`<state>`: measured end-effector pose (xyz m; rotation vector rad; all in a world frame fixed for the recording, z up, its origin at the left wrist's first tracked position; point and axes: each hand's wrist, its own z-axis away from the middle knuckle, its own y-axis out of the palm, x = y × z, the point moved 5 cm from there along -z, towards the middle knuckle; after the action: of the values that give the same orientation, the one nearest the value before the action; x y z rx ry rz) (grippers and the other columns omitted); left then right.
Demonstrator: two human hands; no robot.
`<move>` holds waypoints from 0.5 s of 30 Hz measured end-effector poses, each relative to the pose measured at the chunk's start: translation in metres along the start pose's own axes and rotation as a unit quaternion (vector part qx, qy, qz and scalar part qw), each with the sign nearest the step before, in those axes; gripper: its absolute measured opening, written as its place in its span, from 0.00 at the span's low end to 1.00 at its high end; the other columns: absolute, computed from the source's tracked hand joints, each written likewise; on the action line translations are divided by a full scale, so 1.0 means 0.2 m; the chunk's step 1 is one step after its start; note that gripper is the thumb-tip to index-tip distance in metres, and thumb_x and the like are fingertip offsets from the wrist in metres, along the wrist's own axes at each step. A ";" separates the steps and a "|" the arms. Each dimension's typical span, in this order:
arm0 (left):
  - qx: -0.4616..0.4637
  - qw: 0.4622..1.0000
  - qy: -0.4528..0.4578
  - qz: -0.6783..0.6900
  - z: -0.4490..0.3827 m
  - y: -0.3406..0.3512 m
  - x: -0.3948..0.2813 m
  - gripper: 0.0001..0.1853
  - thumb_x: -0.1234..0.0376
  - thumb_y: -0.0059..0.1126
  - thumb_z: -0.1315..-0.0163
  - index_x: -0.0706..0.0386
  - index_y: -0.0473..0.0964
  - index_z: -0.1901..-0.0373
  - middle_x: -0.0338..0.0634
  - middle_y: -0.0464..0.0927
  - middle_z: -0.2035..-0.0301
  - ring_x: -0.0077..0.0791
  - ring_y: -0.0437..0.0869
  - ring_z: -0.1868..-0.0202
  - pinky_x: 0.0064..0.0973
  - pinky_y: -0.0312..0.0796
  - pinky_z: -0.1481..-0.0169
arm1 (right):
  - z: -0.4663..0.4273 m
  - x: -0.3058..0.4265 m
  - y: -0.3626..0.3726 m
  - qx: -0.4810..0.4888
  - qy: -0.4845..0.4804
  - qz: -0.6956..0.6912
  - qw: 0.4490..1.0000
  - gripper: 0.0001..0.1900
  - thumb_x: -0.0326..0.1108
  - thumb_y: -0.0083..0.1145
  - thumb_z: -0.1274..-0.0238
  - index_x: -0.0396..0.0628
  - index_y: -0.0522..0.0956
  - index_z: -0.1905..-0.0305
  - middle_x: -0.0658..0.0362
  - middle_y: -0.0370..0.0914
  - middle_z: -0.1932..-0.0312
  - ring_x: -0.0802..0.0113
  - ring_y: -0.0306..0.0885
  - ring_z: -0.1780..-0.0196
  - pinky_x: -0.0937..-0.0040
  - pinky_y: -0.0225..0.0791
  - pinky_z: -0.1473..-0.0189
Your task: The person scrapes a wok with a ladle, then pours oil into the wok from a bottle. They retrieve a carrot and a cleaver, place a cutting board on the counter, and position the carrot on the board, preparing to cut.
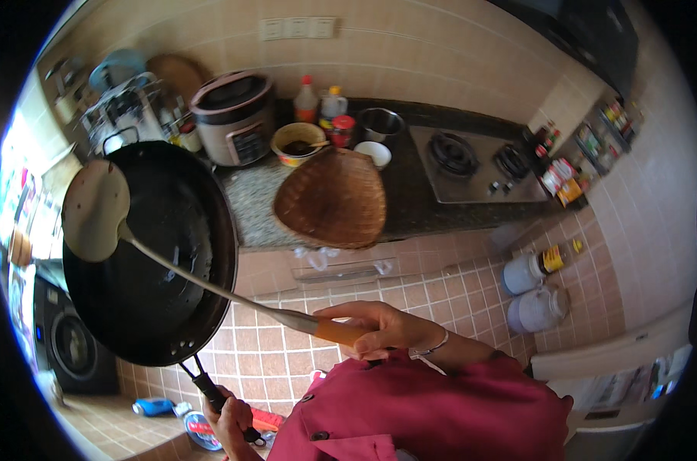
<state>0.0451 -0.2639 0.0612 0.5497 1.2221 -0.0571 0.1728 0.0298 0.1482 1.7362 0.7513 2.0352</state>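
Observation:
My left hand grips the black handle of a large dark wok, holding it up over the floor in front of the counter. The wok's inner face is turned towards me and shows a few shiny wet-looking patches. In my right hand is a cooking spatula with an orange grip. Its broad, pale blade lies across the wok's left side in the view; whether it touches the metal I cannot tell. A brown woven basket sits at the counter's front edge, to the right of the wok.
Behind the basket stand a rice cooker, a yellow tub, a white bowl, a metal pot and bottles. A gas hob is set into the counter at right. Large jars stand on the tiled floor.

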 end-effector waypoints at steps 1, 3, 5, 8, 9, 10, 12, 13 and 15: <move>0.011 1.000 -0.013 0.000 -0.04 0.12 0.01 0.06 0.76 0.48 0.40 0.63 0.63 0.63 0.35 0.61 0.88 0.19 0.59 0.93 0.20 0.54 0.89 | 0.10 0.04 -0.06 -0.015 -0.030 -0.002 0.999 0.36 0.31 0.59 0.37 0.47 0.56 0.27 0.62 0.69 0.72 0.84 0.59 0.81 0.84 0.58 0.76; 0.080 0.996 -0.025 -0.002 -0.12 0.41 0.05 0.08 0.74 0.50 0.41 0.63 0.63 0.63 0.35 0.60 0.88 0.19 0.59 0.93 0.20 0.55 0.89 | 0.31 0.12 -0.17 -0.040 -0.089 -0.011 0.995 0.36 0.32 0.59 0.38 0.47 0.56 0.27 0.61 0.69 0.71 0.84 0.59 0.81 0.84 0.58 0.76; 0.144 0.988 -0.047 -0.002 -0.18 0.72 0.11 0.08 0.74 0.52 0.42 0.63 0.63 0.64 0.34 0.60 0.88 0.19 0.60 0.92 0.19 0.55 0.88 | 0.54 0.20 -0.31 -0.101 -0.123 0.011 0.987 0.36 0.34 0.59 0.37 0.46 0.56 0.27 0.61 0.70 0.70 0.83 0.60 0.80 0.84 0.58 0.76; 0.222 0.971 -0.083 -0.025 -0.27 1.24 0.28 0.08 0.73 0.53 0.42 0.62 0.63 0.68 0.34 0.60 0.88 0.19 0.61 0.91 0.19 0.54 0.87 | 0.88 0.32 -0.55 -0.178 -0.171 0.040 0.968 0.35 0.33 0.57 0.35 0.44 0.55 0.27 0.60 0.71 0.70 0.82 0.62 0.78 0.83 0.59 0.76; 0.259 0.961 -0.098 -0.015 -0.29 1.41 0.35 0.08 0.73 0.53 0.42 0.61 0.63 0.70 0.34 0.60 0.88 0.19 0.61 0.91 0.20 0.54 0.87 | 0.99 0.36 -0.63 -0.208 -0.184 0.072 0.958 0.34 0.32 0.57 0.35 0.43 0.55 0.27 0.60 0.71 0.69 0.82 0.62 0.78 0.83 0.60 0.76; 0.265 0.957 -0.115 -0.023 -0.31 1.58 0.42 0.08 0.73 0.53 0.42 0.61 0.63 0.72 0.34 0.61 0.88 0.19 0.61 0.91 0.20 0.54 0.87 | 1.10 0.40 -0.71 -0.235 -0.196 0.099 0.947 0.34 0.31 0.56 0.35 0.43 0.55 0.27 0.60 0.71 0.69 0.82 0.62 0.78 0.82 0.60 0.75; 0.296 0.943 -0.149 -0.021 -0.35 1.90 0.56 0.08 0.73 0.53 0.42 0.61 0.63 0.72 0.34 0.61 0.87 0.19 0.61 0.90 0.20 0.55 0.86 | 1.30 0.48 -0.86 -0.278 -0.218 0.159 0.922 0.33 0.28 0.55 0.34 0.41 0.55 0.27 0.61 0.71 0.69 0.83 0.63 0.77 0.83 0.62 0.75; 0.314 0.935 -0.164 -0.021 -0.36 2.05 0.63 0.08 0.73 0.54 0.42 0.61 0.63 0.72 0.34 0.61 0.87 0.19 0.61 0.90 0.20 0.55 0.85 | 1.39 0.50 -0.94 -0.311 -0.210 0.168 0.911 0.33 0.28 0.55 0.34 0.42 0.55 0.27 0.61 0.71 0.68 0.83 0.63 0.76 0.83 0.62 0.75; 0.341 0.923 -0.177 -0.025 -0.39 2.32 0.76 0.08 0.73 0.53 0.42 0.61 0.63 0.72 0.34 0.60 0.87 0.19 0.61 0.90 0.20 0.54 0.85 | 1.57 0.53 -1.06 -0.373 -0.182 0.177 0.892 0.33 0.27 0.55 0.34 0.42 0.56 0.28 0.61 0.71 0.67 0.83 0.63 0.76 0.83 0.62 0.75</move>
<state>0.1849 0.2099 0.0778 1.0623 0.8386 -0.6197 0.4485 0.3111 0.1365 1.7415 -0.4575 1.7478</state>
